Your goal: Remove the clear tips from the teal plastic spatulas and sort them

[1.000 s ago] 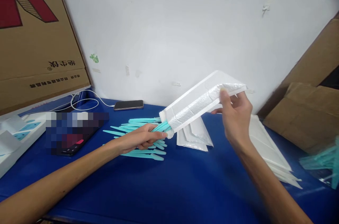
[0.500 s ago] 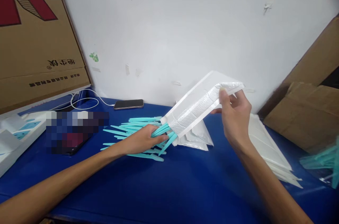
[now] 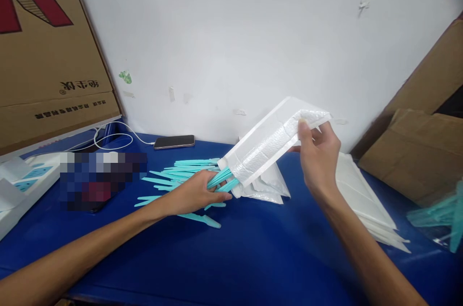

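My right hand [image 3: 320, 152] pinches the folded upper end of a white bubble mailer [image 3: 265, 139], which slants down toward the left. At its lower mouth, my left hand [image 3: 197, 192] is closed around a bundle of slim turquoise eyebrow razors [image 3: 221, 178]. One end of the bundle sits inside the mailer's opening; how deep it goes is hidden. More loose turquoise razors [image 3: 168, 178] lie on the blue table behind and around my left hand, and a single one [image 3: 202, 220] rests in front of it. Beneath the held mailer lie other white mailers [image 3: 267, 188].
A stack of white mailers [image 3: 365, 205] lies at right beside a cardboard box [image 3: 401, 156]. Further right is a clear bag of turquoise razors [image 3: 437, 214]. A phone [image 3: 174, 141] on a white cable lies by the wall; a power strip [image 3: 32, 185] is at left.
My left thumb has closed further over the razors, and the stray one that stuck out below the bundle is drawn in. The mailer stays almost still. The view has shifted slightly.
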Action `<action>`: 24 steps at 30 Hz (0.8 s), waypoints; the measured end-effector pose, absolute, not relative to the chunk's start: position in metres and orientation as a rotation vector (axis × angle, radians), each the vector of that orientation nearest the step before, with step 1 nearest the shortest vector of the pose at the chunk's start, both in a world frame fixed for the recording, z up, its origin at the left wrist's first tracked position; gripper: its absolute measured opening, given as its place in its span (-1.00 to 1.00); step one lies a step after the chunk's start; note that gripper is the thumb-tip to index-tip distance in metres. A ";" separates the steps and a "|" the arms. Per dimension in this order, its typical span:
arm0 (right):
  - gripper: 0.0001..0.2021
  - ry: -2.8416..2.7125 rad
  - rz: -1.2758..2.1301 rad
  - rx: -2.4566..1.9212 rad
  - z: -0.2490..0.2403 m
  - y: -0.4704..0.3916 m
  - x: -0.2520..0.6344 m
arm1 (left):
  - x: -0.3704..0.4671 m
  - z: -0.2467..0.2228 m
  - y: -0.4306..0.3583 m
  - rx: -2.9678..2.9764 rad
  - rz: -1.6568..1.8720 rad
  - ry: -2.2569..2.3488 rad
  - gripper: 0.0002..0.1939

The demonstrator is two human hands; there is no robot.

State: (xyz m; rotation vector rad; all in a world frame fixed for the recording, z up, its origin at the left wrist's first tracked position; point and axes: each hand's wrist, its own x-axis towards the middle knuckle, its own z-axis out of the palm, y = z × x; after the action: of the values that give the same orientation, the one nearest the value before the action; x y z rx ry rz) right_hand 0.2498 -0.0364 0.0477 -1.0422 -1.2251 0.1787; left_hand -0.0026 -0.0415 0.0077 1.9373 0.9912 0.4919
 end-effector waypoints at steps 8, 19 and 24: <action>-0.66 -1.044 0.177 -0.992 0.054 -0.028 0.276 | -0.014 0.006 -0.036 2.409 0.485 1.277 -0.63; -0.76 -0.504 0.276 -0.892 0.054 -0.008 0.367 | -0.026 0.016 -0.025 2.827 0.351 1.553 -0.70; -0.81 -0.256 0.162 -1.017 0.051 -0.008 0.409 | -0.034 0.017 -0.018 3.013 0.187 1.693 -0.74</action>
State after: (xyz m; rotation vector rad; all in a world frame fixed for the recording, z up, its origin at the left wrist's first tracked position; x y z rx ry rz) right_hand 0.4086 -0.0080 0.0513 -1.0174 -0.2564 0.1621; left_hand -0.0336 -0.0175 0.0173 3.0128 1.6931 0.1872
